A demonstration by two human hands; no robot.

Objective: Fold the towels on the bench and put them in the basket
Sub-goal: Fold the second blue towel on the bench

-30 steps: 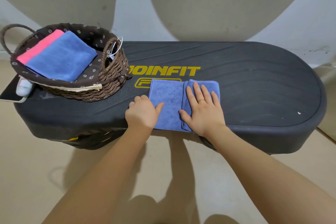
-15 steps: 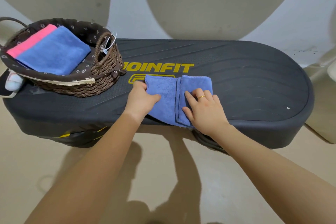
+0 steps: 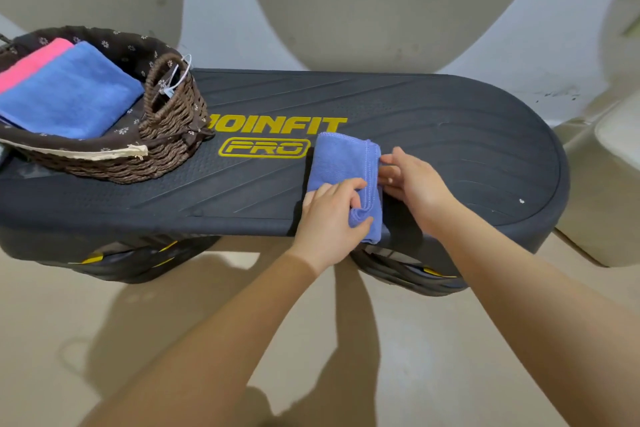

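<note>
Towel [image 3: 341, 163]: lain on bench [image 3: 450, 149] — between both hands' fingers.
Basket [image 3: 166, 135]: set far left of the fingers — two folded towels [image 3: 69, 94] inside.

Beige floor [image 3: 104, 340], pale wall [image 3: 214, 10]

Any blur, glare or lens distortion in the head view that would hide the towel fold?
Head view: even light, no glare; soft arm shadows on the floor only; wide-angle bends the bench edges; towel stitching sharp, slight blur on the left hand and right hand.

The black bench [image 3: 433, 121] has big yellow letters on top that read "OINFIT"; the basket [image 3: 173, 114] hides the start. Under them is the word "PRO" in a yellow frame.
</note>
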